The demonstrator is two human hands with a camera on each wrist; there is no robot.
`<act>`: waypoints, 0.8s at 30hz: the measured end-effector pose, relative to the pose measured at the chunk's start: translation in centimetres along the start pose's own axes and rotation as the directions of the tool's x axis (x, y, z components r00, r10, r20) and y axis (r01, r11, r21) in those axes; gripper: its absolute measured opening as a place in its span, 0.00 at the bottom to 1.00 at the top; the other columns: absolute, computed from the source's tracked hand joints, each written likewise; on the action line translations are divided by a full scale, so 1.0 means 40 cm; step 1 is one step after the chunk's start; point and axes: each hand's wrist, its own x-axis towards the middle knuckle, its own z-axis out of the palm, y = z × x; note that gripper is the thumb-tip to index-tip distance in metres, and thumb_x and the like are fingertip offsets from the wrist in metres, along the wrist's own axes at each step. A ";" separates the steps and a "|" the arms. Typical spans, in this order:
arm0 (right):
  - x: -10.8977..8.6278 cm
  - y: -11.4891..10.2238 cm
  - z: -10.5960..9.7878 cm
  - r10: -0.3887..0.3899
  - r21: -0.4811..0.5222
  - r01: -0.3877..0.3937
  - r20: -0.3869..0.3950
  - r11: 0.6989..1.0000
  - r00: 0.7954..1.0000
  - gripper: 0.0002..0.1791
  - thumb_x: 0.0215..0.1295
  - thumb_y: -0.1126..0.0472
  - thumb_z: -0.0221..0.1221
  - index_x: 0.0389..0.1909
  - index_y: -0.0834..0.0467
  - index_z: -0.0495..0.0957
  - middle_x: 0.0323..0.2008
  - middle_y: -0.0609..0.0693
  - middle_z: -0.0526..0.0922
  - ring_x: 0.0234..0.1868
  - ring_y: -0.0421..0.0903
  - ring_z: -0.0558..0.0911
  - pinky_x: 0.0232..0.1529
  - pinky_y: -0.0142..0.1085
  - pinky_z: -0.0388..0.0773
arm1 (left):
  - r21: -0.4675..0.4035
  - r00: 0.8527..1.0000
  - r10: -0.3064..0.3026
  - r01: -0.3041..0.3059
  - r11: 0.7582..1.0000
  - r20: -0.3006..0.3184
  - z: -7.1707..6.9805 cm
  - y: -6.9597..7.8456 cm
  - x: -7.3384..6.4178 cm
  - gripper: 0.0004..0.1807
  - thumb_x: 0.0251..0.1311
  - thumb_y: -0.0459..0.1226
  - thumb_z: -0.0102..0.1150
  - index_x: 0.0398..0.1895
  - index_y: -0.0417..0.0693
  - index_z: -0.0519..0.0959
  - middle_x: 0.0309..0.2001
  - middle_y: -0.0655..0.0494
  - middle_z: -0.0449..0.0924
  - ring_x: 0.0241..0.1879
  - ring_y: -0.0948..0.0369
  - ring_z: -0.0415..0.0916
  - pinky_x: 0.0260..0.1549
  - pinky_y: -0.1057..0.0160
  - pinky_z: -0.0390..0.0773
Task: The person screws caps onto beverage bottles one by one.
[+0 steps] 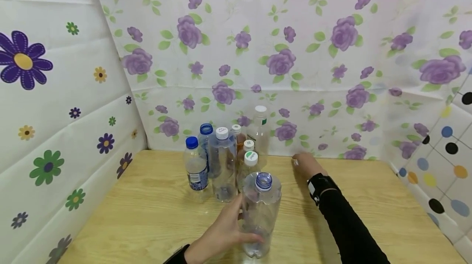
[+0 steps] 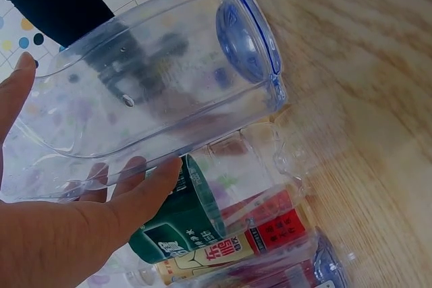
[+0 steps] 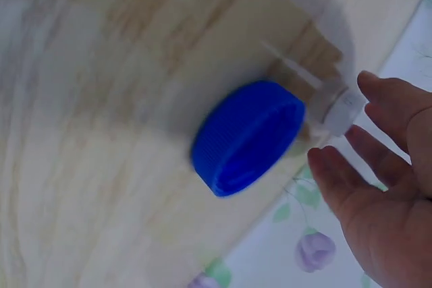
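Note:
My left hand [image 1: 225, 227] grips a large clear plastic bottle [image 1: 261, 210] low down, thumb across its front and fingers behind. The bottle has a bluish, uncapped neck and stands upright. In the left wrist view the same bottle [image 2: 155, 79] lies across the picture, fingers along its side. My right hand [image 1: 309, 165] is at the back of the table by the wall, thumb and finger at a small white cap [image 3: 335, 107]. A larger blue cap [image 3: 248, 138] shows close to the right wrist camera, its hollow side towards the hand; it does not show in the head view.
Several bottles stand left of centre: a blue-capped one [image 1: 196, 170], a tall white-capped clear one [image 1: 223, 165], a blue-tinted open one [image 1: 205, 141] and smaller white-capped ones. A tall bottle [image 1: 261, 133] is near the flowered back wall [image 1: 228, 43]. Patterned sheets flank the wooden table [image 1: 147, 215].

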 end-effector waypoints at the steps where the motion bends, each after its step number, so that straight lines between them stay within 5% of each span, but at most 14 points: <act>1: 0.000 0.005 0.005 -0.008 -0.009 0.008 -0.007 1.000 1.000 0.14 0.73 0.71 0.54 0.53 0.72 0.81 0.52 0.67 0.84 0.58 0.66 0.79 0.65 0.57 0.75 | -0.003 1.000 -0.004 0.004 1.000 0.003 0.000 0.001 0.000 0.53 0.46 0.40 0.83 0.75 0.55 0.61 0.68 0.54 0.70 0.65 0.50 0.72 0.59 0.63 0.80; 10: -0.012 0.002 0.009 -0.029 -0.009 0.029 -0.047 1.000 0.998 0.13 0.64 0.79 0.58 0.45 0.68 0.85 0.47 0.65 0.86 0.53 0.64 0.82 0.56 0.53 0.83 | -0.007 0.999 -0.034 0.034 0.999 0.021 -0.001 0.007 -0.001 0.54 0.48 0.41 0.82 0.76 0.57 0.59 0.70 0.54 0.67 0.66 0.50 0.70 0.59 0.63 0.80; 18: -0.012 -0.013 -0.026 -0.030 0.042 0.033 -0.068 0.999 0.997 0.11 0.66 0.76 0.61 0.48 0.69 0.84 0.49 0.65 0.85 0.53 0.65 0.82 0.56 0.54 0.82 | 0.009 1.000 -0.026 0.026 1.000 0.011 -0.001 0.003 -0.005 0.54 0.47 0.41 0.82 0.77 0.58 0.58 0.67 0.54 0.69 0.65 0.50 0.71 0.59 0.62 0.81; 24: -0.012 -0.023 -0.062 -0.065 0.079 0.079 -0.163 0.994 0.984 0.09 0.67 0.71 0.64 0.46 0.67 0.84 0.46 0.64 0.85 0.50 0.63 0.82 0.51 0.54 0.84 | 0.013 1.000 -0.019 0.019 1.000 0.008 0.002 0.005 -0.004 0.53 0.47 0.40 0.83 0.76 0.55 0.60 0.65 0.54 0.70 0.64 0.51 0.71 0.59 0.62 0.81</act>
